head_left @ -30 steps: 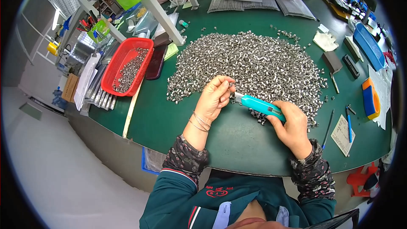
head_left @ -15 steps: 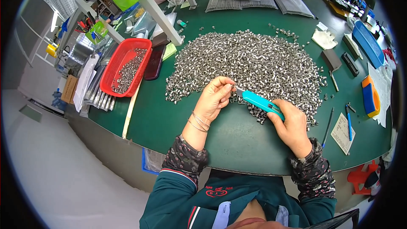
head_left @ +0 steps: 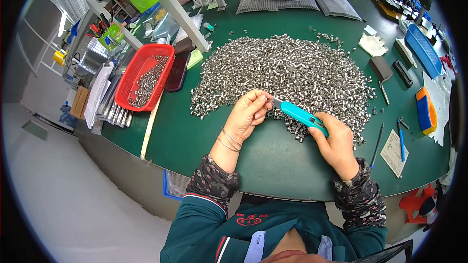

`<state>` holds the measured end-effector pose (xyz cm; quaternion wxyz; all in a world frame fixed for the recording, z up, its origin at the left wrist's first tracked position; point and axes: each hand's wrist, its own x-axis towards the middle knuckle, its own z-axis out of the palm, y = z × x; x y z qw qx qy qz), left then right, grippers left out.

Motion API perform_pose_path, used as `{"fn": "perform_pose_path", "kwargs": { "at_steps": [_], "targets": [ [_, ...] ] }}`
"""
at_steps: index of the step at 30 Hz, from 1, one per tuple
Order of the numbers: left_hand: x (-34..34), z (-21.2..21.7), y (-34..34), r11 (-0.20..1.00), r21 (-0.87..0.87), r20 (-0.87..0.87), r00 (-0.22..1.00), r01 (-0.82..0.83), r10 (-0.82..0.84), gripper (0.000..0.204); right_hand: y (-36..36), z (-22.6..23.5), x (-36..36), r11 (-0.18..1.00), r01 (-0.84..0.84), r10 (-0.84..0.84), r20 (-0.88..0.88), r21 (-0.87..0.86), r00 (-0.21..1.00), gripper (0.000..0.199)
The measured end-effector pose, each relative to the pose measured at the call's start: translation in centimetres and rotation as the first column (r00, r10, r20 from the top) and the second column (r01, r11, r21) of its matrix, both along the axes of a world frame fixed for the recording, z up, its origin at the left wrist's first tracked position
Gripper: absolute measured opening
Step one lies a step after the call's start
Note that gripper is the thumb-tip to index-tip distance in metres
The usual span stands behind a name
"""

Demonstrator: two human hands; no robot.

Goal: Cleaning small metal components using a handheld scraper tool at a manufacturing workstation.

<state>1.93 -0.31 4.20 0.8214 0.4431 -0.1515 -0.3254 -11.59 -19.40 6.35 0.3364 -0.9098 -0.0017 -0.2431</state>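
My right hand (head_left: pixel 335 141) is wrapped round the handle of a teal utility knife (head_left: pixel 303 116), its blade end pointing up and left. At the blade's tip my left hand (head_left: pixel 249 113) pinches a small metal ring (head_left: pixel 268 100), mostly covered by thumb and forefinger. Whether the blade touches the ring I cannot tell. Just beyond both hands spreads a large pile of small silver metal rings (head_left: pixel 287 68) on the green table (head_left: pixel 273 170). Some darker rings lie under the knife.
To the left, a red basket (head_left: pixel 127 75) holds more rings beside a dark phone (head_left: pixel 178 71). Right of the pile are a grey block (head_left: pixel 380 69), pens (head_left: pixel 401 141), a paper slip (head_left: pixel 394 153), an orange-blue tape dispenser (head_left: pixel 426 111) and a blue tray (head_left: pixel 423 48). Other people sit across the table.
The knife and my right hand have shifted slightly right and down, the blade end drawing back a little from my left fingertips. My left hand has barely moved.
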Motion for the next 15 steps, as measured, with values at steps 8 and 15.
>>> {"fn": "perform_pose_path", "kwargs": {
  "at_steps": [8, 15],
  "targets": [
    [0.0, 0.0, -0.03, 1.0, -0.004, 0.002, 1.0, 0.008, -0.008, 0.016, 0.11, 0.2, -0.03, 1.0, -0.019, 0.019, -0.023, -0.003, 1.0, 0.021],
    [-0.06, 0.06, 0.04, 1.0, 0.026, 0.058, 0.998, 0.008, -0.01, 0.018, 0.2, 0.16, -0.01, 1.0, -0.029, 0.029, -0.023, 0.004, 0.999, 0.021]
  ]
}}
